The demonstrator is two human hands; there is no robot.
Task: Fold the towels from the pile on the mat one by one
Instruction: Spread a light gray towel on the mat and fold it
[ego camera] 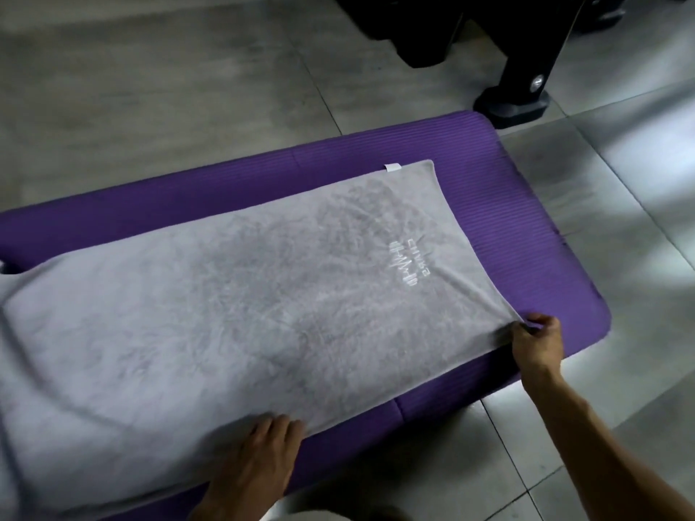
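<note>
A large grey towel (233,295) with a white embroidered logo lies spread flat along a purple mat (500,204). A small white tag sticks out at its far edge. My right hand (537,342) pinches the towel's near right corner and pulls it taut, so creases run from the corner toward the logo. My left hand (259,456) rests on the towel's near edge, fingers straight and pressing down. The towel's left end runs out of view. No pile of other towels is visible.
The mat lies on a grey tiled floor (150,88). A black stand foot (511,107) and dark equipment (432,24) sit just beyond the mat's far right corner. Bare mat shows to the right of the towel.
</note>
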